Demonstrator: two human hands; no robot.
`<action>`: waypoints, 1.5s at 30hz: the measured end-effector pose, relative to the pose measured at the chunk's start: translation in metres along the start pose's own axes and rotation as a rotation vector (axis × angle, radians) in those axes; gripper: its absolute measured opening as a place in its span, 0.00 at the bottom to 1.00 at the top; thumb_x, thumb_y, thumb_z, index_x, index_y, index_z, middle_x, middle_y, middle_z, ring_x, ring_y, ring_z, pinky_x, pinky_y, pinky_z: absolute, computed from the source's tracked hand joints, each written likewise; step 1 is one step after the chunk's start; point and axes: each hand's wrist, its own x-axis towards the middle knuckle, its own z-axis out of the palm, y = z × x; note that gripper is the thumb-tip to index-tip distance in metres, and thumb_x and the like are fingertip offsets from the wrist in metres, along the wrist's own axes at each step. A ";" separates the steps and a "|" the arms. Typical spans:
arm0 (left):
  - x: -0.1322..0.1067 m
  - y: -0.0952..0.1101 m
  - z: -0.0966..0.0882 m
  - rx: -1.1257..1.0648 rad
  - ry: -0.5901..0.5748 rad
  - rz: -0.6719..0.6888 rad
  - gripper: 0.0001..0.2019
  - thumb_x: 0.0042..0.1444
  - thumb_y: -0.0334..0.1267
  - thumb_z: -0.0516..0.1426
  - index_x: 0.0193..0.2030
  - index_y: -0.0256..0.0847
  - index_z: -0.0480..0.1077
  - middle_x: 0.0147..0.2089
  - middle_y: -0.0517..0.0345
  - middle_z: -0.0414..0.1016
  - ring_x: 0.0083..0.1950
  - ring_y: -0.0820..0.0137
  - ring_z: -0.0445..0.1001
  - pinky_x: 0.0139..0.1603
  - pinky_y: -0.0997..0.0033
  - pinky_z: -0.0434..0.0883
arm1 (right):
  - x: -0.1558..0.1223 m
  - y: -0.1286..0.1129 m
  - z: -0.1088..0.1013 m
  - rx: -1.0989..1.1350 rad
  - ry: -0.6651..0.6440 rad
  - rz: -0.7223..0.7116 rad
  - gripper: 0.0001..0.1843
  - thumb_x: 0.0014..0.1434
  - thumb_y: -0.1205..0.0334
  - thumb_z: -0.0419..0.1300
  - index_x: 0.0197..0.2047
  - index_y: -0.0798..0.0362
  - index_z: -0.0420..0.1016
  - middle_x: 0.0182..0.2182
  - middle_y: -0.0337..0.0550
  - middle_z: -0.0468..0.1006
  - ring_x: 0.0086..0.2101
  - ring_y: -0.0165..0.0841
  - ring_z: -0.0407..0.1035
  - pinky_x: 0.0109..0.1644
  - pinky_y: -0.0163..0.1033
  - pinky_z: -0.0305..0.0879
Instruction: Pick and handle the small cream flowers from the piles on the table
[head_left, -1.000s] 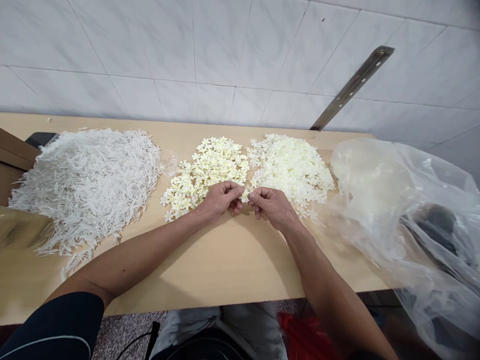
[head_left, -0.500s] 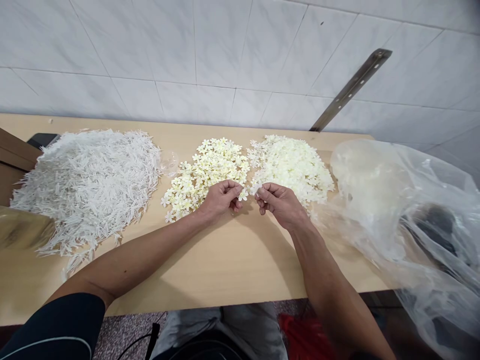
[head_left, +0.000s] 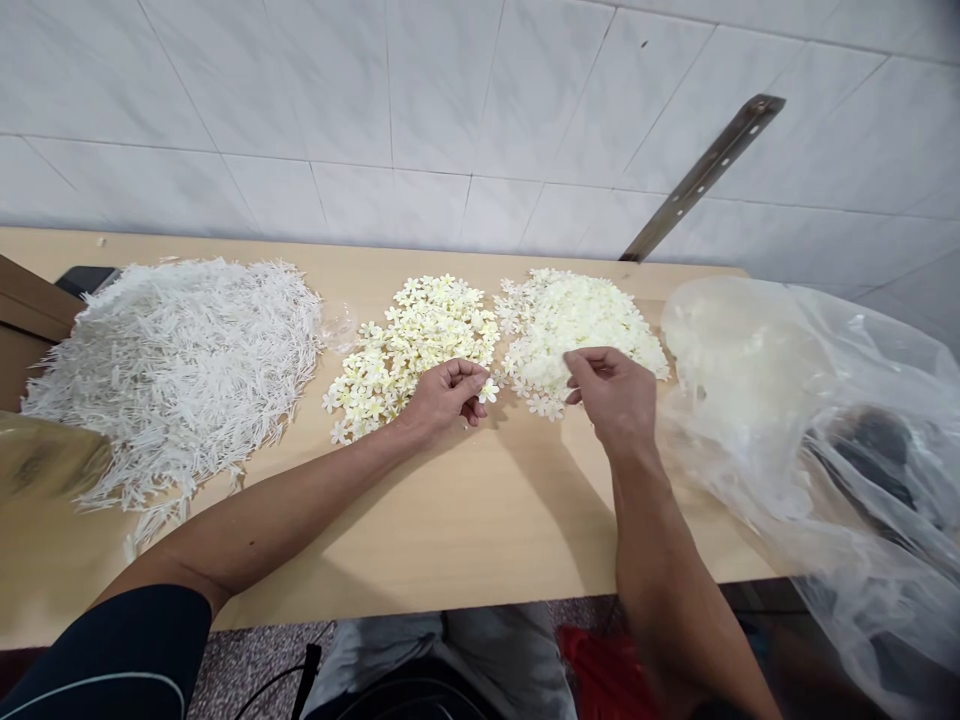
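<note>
My left hand (head_left: 450, 393) pinches a small white artificial flower (head_left: 488, 390) with a yellow centre between thumb and forefinger. It rests just in front of a loose pile of yellow-centred flowers (head_left: 431, 325). Over the near edge of a second pile, made of paler flower pieces (head_left: 581, 310), is my right hand (head_left: 615, 388). Its thumb and fingers are bent together at the tips; whether something is between them is hidden by the pale pieces behind.
A big heap of thin white stems (head_left: 195, 350) covers the table's left side. A clear plastic bag (head_left: 750, 370) spreads over the right end and hangs off the edge. A metal bracket (head_left: 701, 180) leans against the tiled wall. Crumpled clear plastic (head_left: 340, 328) lies beside the stems.
My right hand has moved right and away from the left hand, to the pale flower pieces. The left hand has stayed almost still with the flower in it.
</note>
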 end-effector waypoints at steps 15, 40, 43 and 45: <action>-0.010 0.004 0.004 0.258 0.065 0.221 0.16 0.62 0.49 0.65 0.45 0.38 0.75 0.25 0.60 0.75 0.24 0.73 0.75 0.27 0.75 0.76 | -0.043 -0.022 0.050 0.363 -0.626 0.193 0.24 0.53 0.38 0.73 0.34 0.54 0.83 0.20 0.36 0.68 0.19 0.27 0.60 0.18 0.33 0.58; -0.001 -0.001 -0.001 0.122 -0.009 0.063 0.18 0.59 0.49 0.67 0.44 0.35 0.76 0.26 0.57 0.78 0.25 0.73 0.76 0.27 0.74 0.76 | -0.039 -0.017 0.049 0.441 -0.753 0.235 0.25 0.56 0.37 0.72 0.34 0.53 0.79 0.24 0.39 0.76 0.19 0.26 0.63 0.20 0.33 0.56; -0.001 -0.002 0.000 0.153 0.021 0.079 0.17 0.60 0.48 0.67 0.44 0.34 0.77 0.26 0.57 0.78 0.23 0.74 0.75 0.26 0.75 0.74 | -0.039 -0.018 0.050 0.443 -0.768 0.256 0.24 0.55 0.39 0.73 0.34 0.53 0.80 0.23 0.37 0.74 0.20 0.25 0.61 0.20 0.33 0.57; -0.001 -0.002 0.001 0.168 0.048 0.087 0.17 0.60 0.48 0.67 0.44 0.34 0.77 0.25 0.57 0.77 0.22 0.74 0.75 0.25 0.75 0.74 | -0.040 -0.019 0.051 0.432 -0.741 0.262 0.24 0.53 0.39 0.74 0.31 0.54 0.80 0.21 0.37 0.73 0.19 0.25 0.59 0.20 0.33 0.56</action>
